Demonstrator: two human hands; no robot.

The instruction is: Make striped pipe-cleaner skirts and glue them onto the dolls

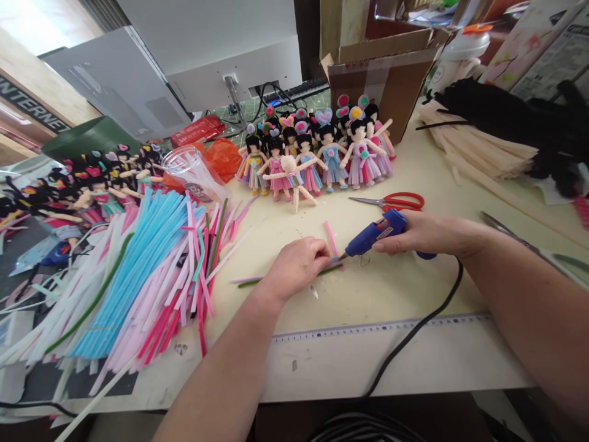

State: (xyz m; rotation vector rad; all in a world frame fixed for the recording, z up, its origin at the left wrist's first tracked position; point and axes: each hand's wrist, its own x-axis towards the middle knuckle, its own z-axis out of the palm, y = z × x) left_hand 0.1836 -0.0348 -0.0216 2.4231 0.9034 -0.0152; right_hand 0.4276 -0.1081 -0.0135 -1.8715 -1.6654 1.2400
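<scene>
My right hand [407,233] is wrapped round a blue glue gun [375,234], whose nozzle points left and down at the table. Close to the nozzle tip, my left hand [301,261] pinches the ends of several pipe cleaners [251,280], lilac and green, lying near the table surface. A pink pipe cleaner [330,236] lies just beyond my left fingertips. Whether the nozzle touches the pipe cleaners I cannot tell. Behind my hands lies a bare beige pipe-cleaner figure [294,178], leaning on a group of finished dolls [329,147].
Red-handled scissors [402,201] lie behind the glue gun. Bundled pipe cleaners [133,264] cover the left side; beige and black ones [488,135] lie at right. A ruler strip [350,330] runs along the front edge. The gun's black cord [423,322] crosses it. A cardboard box [377,92] stands behind.
</scene>
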